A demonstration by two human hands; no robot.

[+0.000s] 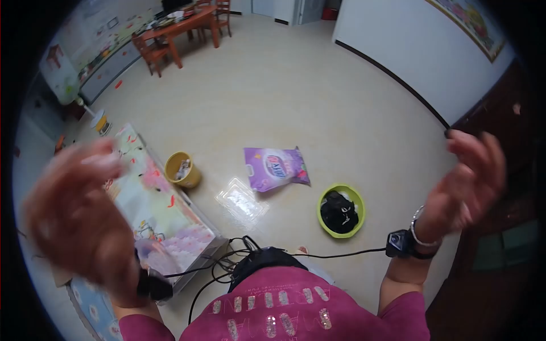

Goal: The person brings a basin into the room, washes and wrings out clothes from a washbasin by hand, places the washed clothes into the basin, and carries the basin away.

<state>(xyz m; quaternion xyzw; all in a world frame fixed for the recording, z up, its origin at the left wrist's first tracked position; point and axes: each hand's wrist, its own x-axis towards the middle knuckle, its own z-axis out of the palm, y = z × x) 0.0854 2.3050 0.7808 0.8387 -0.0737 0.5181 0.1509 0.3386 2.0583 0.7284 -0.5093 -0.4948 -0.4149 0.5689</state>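
Both my hands are raised in the air, well above the floor, holding nothing. My left hand (79,210) is at the left, over the flower-patterned table; motion blurs it, but its fingers look loosely curved and apart. To the right, my right hand (469,182) is open with bent, spread fingers. Each wrist wears a small black device, and the right one also has a bracelet (418,227). On the floor between the hands lies a purple plastic bag (276,169) with printed lettering. A green basin (359,219) with dark cloth in it stands nearer my right hand.
A yellow bin (190,179) with crumpled waste stands beside the flower-patterned table (145,170). Black cables (227,264) loop around my waist and reach the wrists. A wooden dining table (182,23) with chairs is at the back left. A brown door (500,227) is at the right.
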